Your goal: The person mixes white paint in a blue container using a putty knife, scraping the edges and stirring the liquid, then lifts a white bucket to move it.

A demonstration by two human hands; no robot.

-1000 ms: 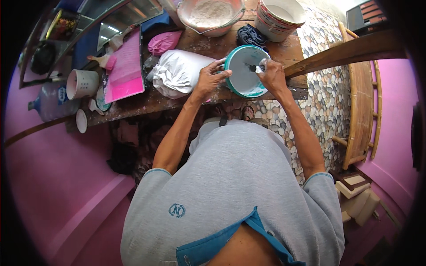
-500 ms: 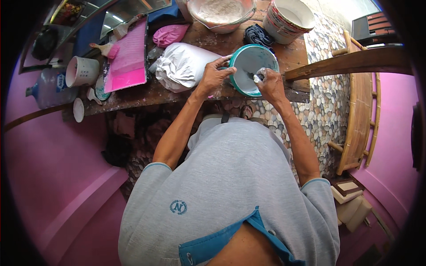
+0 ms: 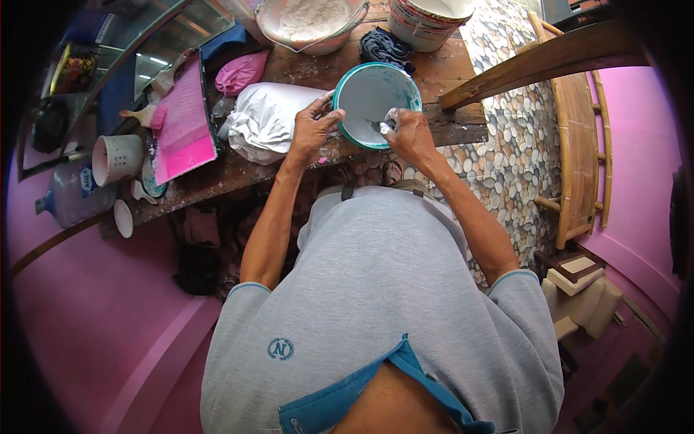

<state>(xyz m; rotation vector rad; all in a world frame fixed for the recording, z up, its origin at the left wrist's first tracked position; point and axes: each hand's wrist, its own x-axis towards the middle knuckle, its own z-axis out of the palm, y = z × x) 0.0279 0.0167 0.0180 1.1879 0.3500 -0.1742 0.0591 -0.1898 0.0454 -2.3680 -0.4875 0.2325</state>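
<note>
A teal bucket with a whitish inside sits at the front edge of the wooden table, its mouth tilted toward me. My left hand grips its left rim, thumb lying over the edge. Inside the lower right of the bucket, my right hand is closed on a small dark-bladed tool; its handle is hidden by whitened fingers. Thin pale material coats the bucket's inner wall around the blade. Just left of my left hand lies a bunched white sack.
Behind stand a basin of white powder, a dark cloth and a white bucket. A pink paint tray, brush, white tub and water jug are left. A wooden beam juts in at right.
My view has swung, so the table and everything on it appear farther left. My left hand keeps its hold on the rim; the tool still sits inside the bucket in my right hand.
</note>
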